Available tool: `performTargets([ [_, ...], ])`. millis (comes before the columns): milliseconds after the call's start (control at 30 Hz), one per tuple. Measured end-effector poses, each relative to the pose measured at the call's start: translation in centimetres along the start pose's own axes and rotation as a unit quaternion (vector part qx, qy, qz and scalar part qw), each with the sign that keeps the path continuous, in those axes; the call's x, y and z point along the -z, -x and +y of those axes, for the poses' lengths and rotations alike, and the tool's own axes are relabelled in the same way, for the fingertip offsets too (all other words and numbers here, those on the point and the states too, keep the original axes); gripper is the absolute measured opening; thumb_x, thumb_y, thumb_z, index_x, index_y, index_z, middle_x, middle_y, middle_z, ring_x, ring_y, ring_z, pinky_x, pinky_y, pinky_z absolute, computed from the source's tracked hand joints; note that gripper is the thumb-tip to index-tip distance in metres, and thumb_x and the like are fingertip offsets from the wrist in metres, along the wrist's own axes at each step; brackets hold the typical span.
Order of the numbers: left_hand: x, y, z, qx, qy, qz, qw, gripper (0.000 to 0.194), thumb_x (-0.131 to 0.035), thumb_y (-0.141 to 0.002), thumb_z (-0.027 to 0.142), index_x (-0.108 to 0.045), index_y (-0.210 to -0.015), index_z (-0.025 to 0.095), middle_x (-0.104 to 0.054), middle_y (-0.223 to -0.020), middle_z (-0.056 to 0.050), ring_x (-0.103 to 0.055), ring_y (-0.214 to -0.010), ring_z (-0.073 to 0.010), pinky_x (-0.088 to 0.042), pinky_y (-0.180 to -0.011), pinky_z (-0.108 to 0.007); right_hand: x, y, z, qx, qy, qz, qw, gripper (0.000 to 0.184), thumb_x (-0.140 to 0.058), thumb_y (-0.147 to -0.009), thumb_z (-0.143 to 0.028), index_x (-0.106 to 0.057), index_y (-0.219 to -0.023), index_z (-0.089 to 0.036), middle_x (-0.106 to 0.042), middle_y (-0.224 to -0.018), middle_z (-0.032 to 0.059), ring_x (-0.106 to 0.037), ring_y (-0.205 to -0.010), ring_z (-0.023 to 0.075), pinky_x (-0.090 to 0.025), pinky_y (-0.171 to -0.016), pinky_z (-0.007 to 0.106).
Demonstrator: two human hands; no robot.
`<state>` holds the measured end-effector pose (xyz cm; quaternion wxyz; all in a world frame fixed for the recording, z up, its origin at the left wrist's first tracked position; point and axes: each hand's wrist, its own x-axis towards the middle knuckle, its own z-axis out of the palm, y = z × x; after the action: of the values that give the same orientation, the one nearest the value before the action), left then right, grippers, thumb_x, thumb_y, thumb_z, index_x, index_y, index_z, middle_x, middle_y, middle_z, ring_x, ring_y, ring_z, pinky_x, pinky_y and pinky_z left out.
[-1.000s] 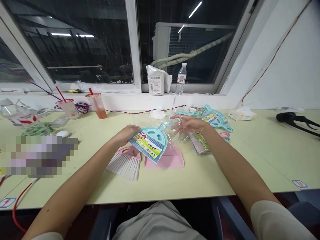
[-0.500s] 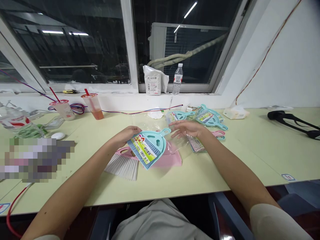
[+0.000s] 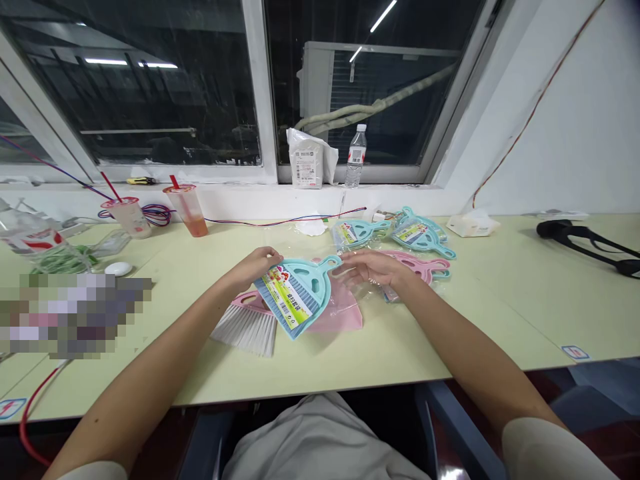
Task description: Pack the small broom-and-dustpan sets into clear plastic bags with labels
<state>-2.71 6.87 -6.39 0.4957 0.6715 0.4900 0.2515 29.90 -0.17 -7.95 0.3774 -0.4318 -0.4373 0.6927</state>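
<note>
One teal dustpan [image 3: 300,293] — left hand [image 3: 253,267] on it, right hand [image 3: 375,269] beside

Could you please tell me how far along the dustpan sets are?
Done: a pink dustpan and brush lie loose. In hand: the left hand holds a labelled teal dustpan set, the right hand rests on clear film. Left: labelled sets lie beyond.

One camera worn on the person's head looks forward and down; it sits close above the desk [image 3: 500,313], with the left hand [image 3: 253,267] and right hand [image 3: 377,268] near; the window [image 3: 150,87] lies beyond, the person's lap [image 3: 320,440] at bottom.
</note>
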Motion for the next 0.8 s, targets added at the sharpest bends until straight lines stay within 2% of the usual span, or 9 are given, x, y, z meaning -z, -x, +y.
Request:
performTargets([
  [133, -1.0, 0.2, 0.2, -0.003, -0.005, 0.003, 1.000, 0.027, -0.072, -0.077, 0.044, -0.064, -0.085, 0.020, -0.072, -0.077, -0.006, -0.067, -0.068, -0.0218, -0.044, -0.056, -0.029, -1.3, -0.6, 1.0, -0.022, 0.019, -0.008, 1.000, 0.014, -0.068, -0.091, -0.019, -0.070, -0.103, -0.012, -0.079, -0.104, 0.0167, -0.078, -0.082, 0.0256, -0.067, -0.068, 0.037],
  [233, -1.6, 0.3, 0.5, -0.010, 0.009, 0.021, 1.000, 0.032, -0.075, -0.077, 0.048, -0.062, -0.080, 0.018, -0.070, -0.075, -0.007, -0.066, -0.066, -0.0209, -0.043, -0.056, -0.028, -2.0, -1.0, 1.5, -0.006, 0.027, 0.025, 0.999, 0.009, -0.067, -0.088, -0.012, -0.072, -0.096, -0.009, -0.080, -0.090, 0.0151, -0.077, -0.074, 0.0225, -0.066, -0.065, 0.032],
  [367, -1.3, 0.2, 0.6, -0.029, 0.139, 0.023, 0.990, 0.042, -0.076, -0.077, 0.055, -0.060, -0.084, 0.017, -0.068, -0.075, -0.007, -0.066, -0.065, -0.0200, -0.047, -0.055, -0.028, -1.8, -1.0, 1.2, 0.032, -0.010, 0.090, 0.995, 0.007, -0.066, -0.087, -0.006, -0.072, -0.090, -0.009, -0.079, -0.084, 0.0132, -0.076, -0.071, 0.0194, -0.066, -0.068, 0.028],
  [467, -1.1, 0.3, 0.3, -0.035, 0.248, -0.034, 0.967, 0.038, -0.079, -0.078, 0.043, -0.059, -0.094, 0.016, -0.071, -0.087, -0.011, -0.071, -0.073, -0.0235, -0.056, -0.063, -0.035, -1.3, -1.0, 0.7, 0.053, -0.051, 0.132, 0.989, 0.010, -0.064, -0.089, -0.004, -0.071, -0.093, -0.009, -0.079, -0.087, 0.0132, -0.075, -0.070, 0.0182, -0.065, -0.067, 0.027],
  [567, -1.6, 0.6, 0.1, -0.030, 0.291, -0.069, 0.954, 0.038, -0.081, -0.074, 0.027, -0.058, -0.102, 0.016, -0.073, -0.095, -0.014, -0.074, -0.079, -0.0268, -0.060, -0.068, -0.040, -1.0, -1.2, 0.7, 0.067, -0.080, 0.154, 0.983, 0.014, -0.060, -0.090, -0.002, -0.069, -0.098, -0.009, -0.079, -0.088, 0.0139, -0.076, -0.072, 0.0193, -0.065, -0.066, 0.027],
  [667, -2.4, 1.0, 0.1, -0.020, 0.302, -0.049, 0.952, 0.044, -0.080, -0.071, 0.016, -0.057, -0.109, 0.015, -0.074, -0.100, -0.016, -0.075, -0.083, -0.0278, -0.061, -0.068, -0.038, -1.0, -1.5, 1.0, 0.075, -0.090, 0.149, 0.982, 0.014, -0.060, -0.091, -0.003, -0.067, -0.101, -0.010, -0.079, -0.088, 0.0134, -0.077, -0.076, 0.0212, -0.066, -0.067, 0.029],
  [800, -3.2, 1.5, 0.5, -0.011, 0.299, -0.002, 0.954, 0.048, -0.079, -0.070, 0.009, -0.056, -0.111, 0.014, -0.075, -0.100, -0.016, -0.075, -0.083, -0.0265, -0.061, -0.070, -0.036, -1.3, -1.4, 1.3, 0.079, -0.082, 0.107, 0.988, 0.014, -0.062, -0.092, -0.008, -0.065, -0.105, -0.013, -0.078, -0.093, 0.0119, -0.078, -0.082, 0.0227, -0.067, -0.073, 0.033],
])
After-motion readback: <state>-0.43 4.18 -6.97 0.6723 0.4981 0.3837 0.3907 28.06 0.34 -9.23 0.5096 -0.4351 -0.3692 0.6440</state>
